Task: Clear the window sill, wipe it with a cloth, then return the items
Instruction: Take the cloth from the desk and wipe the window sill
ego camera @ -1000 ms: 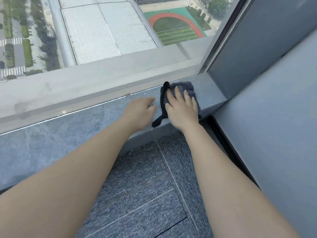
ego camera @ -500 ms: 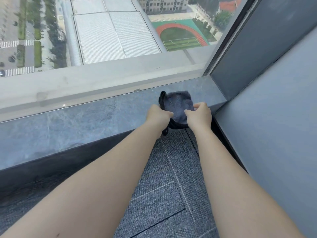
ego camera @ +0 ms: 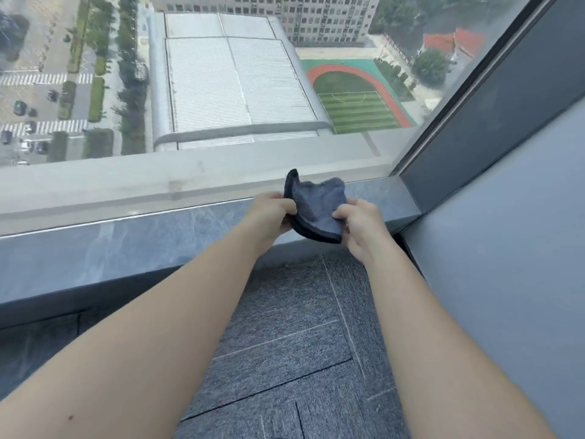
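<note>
A dark blue-grey cloth [ego camera: 316,207] is held up in the air, just above the front edge of the grey stone window sill [ego camera: 142,242]. My left hand [ego camera: 272,213] pinches its left side and my right hand [ego camera: 361,223] pinches its right side. The cloth is folded and sags between the two hands, with one corner sticking up. The sill runs from the far left to the right corner under the glass, and no items stand on the part in view.
A large window pane [ego camera: 221,90] rises behind the sill, looking far down on roofs and a sports field. A grey wall [ego camera: 506,248] closes the right side, with a dark frame panel [ego camera: 493,122] above it. Grey carpet tiles [ego camera: 300,343] cover the floor below.
The cloth lay flat on the sill under my right hand. Both hands then gripped it at the sill's edge and lifted it off; now it hangs between them.
</note>
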A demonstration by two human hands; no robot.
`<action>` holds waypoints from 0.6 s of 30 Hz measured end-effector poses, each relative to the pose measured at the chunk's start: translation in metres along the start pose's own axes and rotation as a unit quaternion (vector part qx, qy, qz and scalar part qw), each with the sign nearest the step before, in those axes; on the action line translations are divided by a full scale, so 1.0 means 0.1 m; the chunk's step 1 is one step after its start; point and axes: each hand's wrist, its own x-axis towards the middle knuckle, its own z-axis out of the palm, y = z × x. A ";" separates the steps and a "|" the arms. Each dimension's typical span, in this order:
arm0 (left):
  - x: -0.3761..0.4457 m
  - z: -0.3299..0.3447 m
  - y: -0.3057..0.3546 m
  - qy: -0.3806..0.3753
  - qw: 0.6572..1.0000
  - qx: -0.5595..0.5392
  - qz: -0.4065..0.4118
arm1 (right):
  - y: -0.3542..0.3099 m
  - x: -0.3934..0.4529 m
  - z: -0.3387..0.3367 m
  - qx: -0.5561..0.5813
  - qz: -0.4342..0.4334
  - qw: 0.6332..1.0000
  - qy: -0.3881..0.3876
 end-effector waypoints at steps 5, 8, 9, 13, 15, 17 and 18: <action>-1.00 -0.39 0.87 0.033 0.999 -0.041 -0.005 | -0.90 -0.87 0.48 -0.060 -0.007 0.997 -0.047; -1.59 -0.66 1.37 0.119 0.992 -0.047 0.010 | -1.46 -1.41 0.83 -0.096 -0.021 0.991 -0.094; -1.81 -0.75 1.53 0.154 0.987 -0.051 0.017 | -1.63 -1.60 0.95 -0.106 -0.026 0.987 -0.114; -2.66 -1.11 2.12 0.239 0.966 -0.085 0.047 | -2.29 -2.34 1.43 -0.136 -0.039 0.971 -0.192; -3.10 -1.29 2.39 0.262 0.956 -0.109 0.069 | -2.57 -2.68 1.68 -0.150 -0.056 0.961 -0.225; -3.56 -1.49 2.64 0.290 0.946 -0.121 0.083 | -2.80 -3.03 1.95 -0.164 -0.074 0.948 -0.262; -3.79 -1.59 2.74 0.306 0.940 -0.127 0.086 | -2.90 -3.22 2.09 -0.170 -0.083 0.941 -0.281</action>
